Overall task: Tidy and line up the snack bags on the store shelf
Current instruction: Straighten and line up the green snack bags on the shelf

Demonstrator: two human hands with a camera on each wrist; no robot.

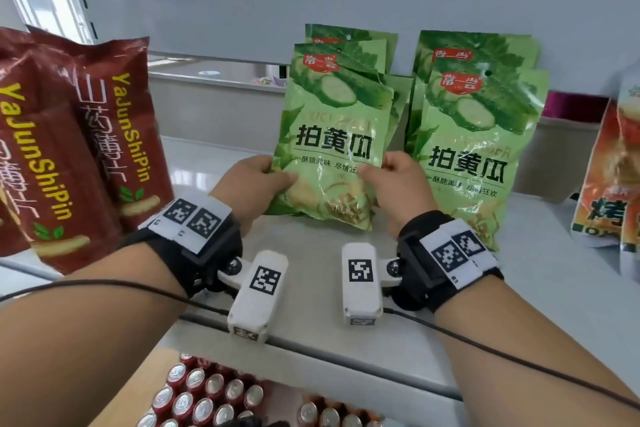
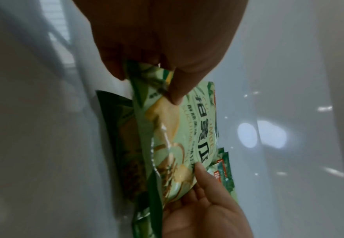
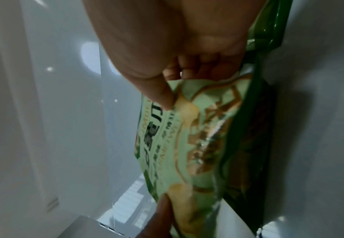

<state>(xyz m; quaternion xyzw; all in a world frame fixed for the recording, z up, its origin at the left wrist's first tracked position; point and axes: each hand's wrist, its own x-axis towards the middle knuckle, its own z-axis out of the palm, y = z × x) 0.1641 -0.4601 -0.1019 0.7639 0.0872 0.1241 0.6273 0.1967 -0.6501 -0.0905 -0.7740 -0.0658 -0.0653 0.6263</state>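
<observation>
My left hand (image 1: 254, 180) and right hand (image 1: 398, 180) pinched the green cucumber bag (image 1: 329, 135) by its sides, standing on the shelf (image 1: 311, 288); it looked light, puffy and slippery; edges seemed safest.

The front cucumber snack bag (image 1: 329, 135) is pale green with dark green cucumber slices, black characters and a red logo; the bags (image 1: 481, 135) beside it match. The stick snack bags (image 1: 69, 149) are dark red with yellow lettering. The shelf (image 1: 311, 305) is grey-white. The wristbands (image 1: 197, 218) are black with black-and-white square markers. The cans (image 1: 204, 392) are red with silver tops.
</observation>
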